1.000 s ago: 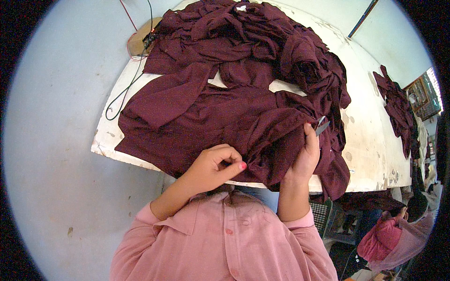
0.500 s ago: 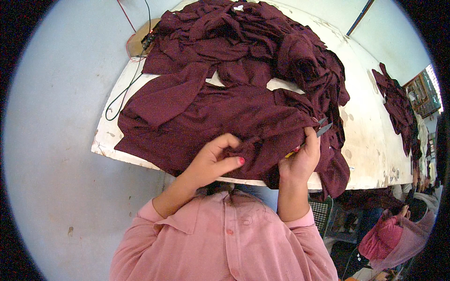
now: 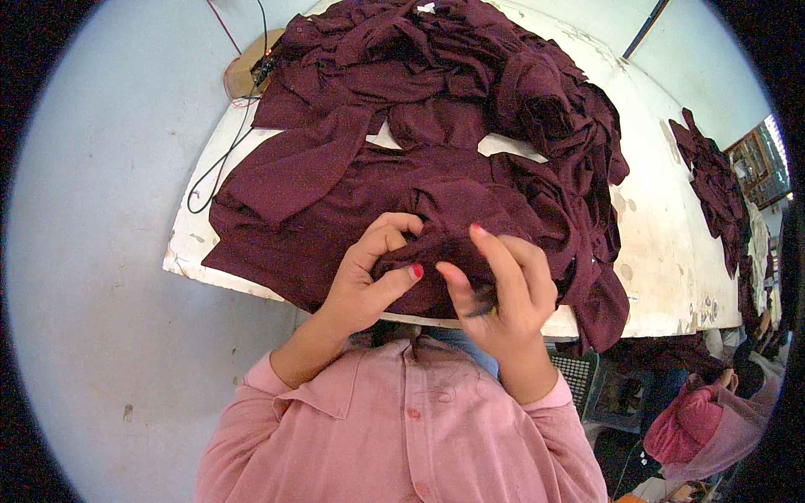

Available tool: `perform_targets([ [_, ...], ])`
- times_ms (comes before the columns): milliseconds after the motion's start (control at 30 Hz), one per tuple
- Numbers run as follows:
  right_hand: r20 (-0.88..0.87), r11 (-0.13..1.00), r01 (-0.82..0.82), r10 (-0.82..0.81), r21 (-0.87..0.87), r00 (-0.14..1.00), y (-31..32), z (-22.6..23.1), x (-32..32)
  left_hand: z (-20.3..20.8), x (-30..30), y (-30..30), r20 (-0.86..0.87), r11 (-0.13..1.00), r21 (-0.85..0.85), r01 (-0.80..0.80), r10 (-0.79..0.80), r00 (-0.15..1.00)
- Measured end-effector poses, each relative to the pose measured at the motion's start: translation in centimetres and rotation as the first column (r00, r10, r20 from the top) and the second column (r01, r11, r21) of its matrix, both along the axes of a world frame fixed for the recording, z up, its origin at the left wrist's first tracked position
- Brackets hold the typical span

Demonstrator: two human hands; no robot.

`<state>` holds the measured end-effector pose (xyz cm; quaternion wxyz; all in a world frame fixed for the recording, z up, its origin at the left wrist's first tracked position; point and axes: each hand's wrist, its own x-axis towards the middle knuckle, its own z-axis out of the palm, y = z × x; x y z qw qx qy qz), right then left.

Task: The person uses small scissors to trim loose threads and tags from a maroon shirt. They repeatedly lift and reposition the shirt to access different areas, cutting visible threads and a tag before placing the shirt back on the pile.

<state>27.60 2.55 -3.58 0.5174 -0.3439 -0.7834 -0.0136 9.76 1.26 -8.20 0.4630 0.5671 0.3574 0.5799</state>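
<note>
A maroon garment [image 3: 293, 239] lies spread across the near part of the table. With fingers bent around a fold of it, my left hand [image 3: 356, 277] grips the cloth left of centre. My right hand [image 3: 516, 293] is over the garment's near edge, its thumb and forefinger apart and pointing toward the left hand. A dark, blurred pair of small scissors [image 3: 481, 302] sits within that right hand; the handles are hidden in the palm.
More maroon garments [image 3: 453, 59] are heaped along the far side of the white table [image 3: 650, 285]. A black cable [image 3: 220, 172] loops over its left edge. Another dark garment [image 3: 713, 193] lies at the far right, and a person in pink [image 3: 683, 423] sits at lower right.
My right hand has come left and turned, from the garment's right side toward my left hand. The scissor blades no longer point up to the right. My left hand has shifted slightly left.
</note>
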Motion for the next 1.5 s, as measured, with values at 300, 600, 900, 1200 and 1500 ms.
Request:
perform_targets([
  [300,-0.569,0.886,-0.278,0.019,-0.372,0.822,2.0,-1.4,2.0,0.3,-0.6,0.1,-0.063,0.998,0.063,-0.023,0.027,0.998],
  [600,-0.299,0.765,-0.153,-0.054,-0.626,0.953,2.7,-3.2,3.7,0.7,-1.0,0.4,0.741,0.907,-0.326,0.266,0.071,0.668],
  [900,-0.477,0.888,-0.048,-0.199,-0.458,0.856,3.8,-4.2,1.9,1.5,-1.3,1.2,-0.291,0.970,-0.010,-0.242,0.229,0.929],
  [1200,-0.621,0.674,-0.397,-0.118,-0.623,0.775,3.1,-3.4,0.8,1.4,-2.3,2.0,0.236,0.934,-0.276,-0.226,0.294,0.926],
  [1500,-0.847,0.411,-0.742,-0.298,-0.530,0.441,3.0,-2.7,0.2,1.3,-2.5,0.8,0.658,0.969,-0.184,0.163,-0.002,0.753],
])
